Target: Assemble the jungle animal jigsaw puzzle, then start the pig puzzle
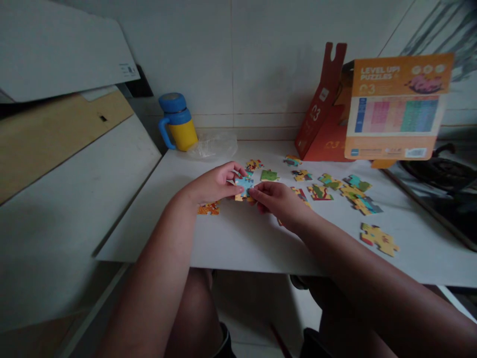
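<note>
From my seat far away, I look through the head view. The left hand [223, 181] has its thumb and fingers pinched close on the light blue and yellow cardboard puzzle part [244, 185]. The right hand [276, 200] pinches its right side between thumb and finger. I can't tell if it is one piece or some joined together. It is held up over the white flat table [238, 246]. An orange speckled puzzle piece [209, 209] lies near the left wrist. Just past the right hand I see a green bumpy puzzle piece [270, 175]. A blue and yellow mug [182, 132] stands at the back.
</note>
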The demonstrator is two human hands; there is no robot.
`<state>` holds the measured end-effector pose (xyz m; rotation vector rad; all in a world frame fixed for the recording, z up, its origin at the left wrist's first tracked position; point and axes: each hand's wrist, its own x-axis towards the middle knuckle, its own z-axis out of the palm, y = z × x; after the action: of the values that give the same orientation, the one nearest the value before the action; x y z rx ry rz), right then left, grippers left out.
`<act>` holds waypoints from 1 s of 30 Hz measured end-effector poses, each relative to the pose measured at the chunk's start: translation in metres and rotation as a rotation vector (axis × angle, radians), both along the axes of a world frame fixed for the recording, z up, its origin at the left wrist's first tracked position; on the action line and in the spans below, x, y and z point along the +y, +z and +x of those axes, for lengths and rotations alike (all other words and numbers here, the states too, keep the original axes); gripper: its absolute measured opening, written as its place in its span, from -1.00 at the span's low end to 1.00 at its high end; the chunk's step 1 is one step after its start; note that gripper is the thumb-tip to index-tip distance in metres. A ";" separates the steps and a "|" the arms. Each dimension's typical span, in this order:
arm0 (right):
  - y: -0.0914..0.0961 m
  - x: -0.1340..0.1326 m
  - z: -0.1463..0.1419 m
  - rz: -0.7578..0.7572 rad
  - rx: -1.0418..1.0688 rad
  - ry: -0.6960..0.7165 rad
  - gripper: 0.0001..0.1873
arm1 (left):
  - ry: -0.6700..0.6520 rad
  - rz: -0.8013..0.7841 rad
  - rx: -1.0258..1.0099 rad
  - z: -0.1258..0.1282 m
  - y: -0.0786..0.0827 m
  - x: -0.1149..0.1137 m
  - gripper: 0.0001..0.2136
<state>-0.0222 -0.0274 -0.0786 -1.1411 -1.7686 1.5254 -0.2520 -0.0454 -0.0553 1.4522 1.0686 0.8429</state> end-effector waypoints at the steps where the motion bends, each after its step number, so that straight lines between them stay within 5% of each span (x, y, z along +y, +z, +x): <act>1: -0.001 0.000 -0.006 -0.055 0.040 -0.020 -0.69 | 0.038 0.009 0.044 -0.005 0.000 0.001 -0.61; 7: -0.018 -0.007 -0.038 -0.230 0.084 -0.120 -0.78 | 0.296 -0.024 0.446 -0.033 -0.005 0.011 -0.77; 14: -0.028 -0.018 -0.043 -0.048 -0.106 0.005 -0.86 | 0.159 -0.121 0.594 -0.042 -0.013 0.010 -0.83; 23: -0.021 -0.027 -0.041 0.150 -0.273 0.024 -0.57 | 0.113 -0.070 0.763 -0.047 -0.018 0.011 -0.76; 30: -0.021 -0.028 -0.044 0.182 -0.302 0.020 -0.73 | 0.077 -0.070 0.783 -0.046 -0.021 0.011 -0.81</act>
<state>-0.0658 -0.0555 -0.0994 -1.3173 -2.0734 1.2216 -0.2982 -0.0346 -0.0761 1.7326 1.7151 0.2594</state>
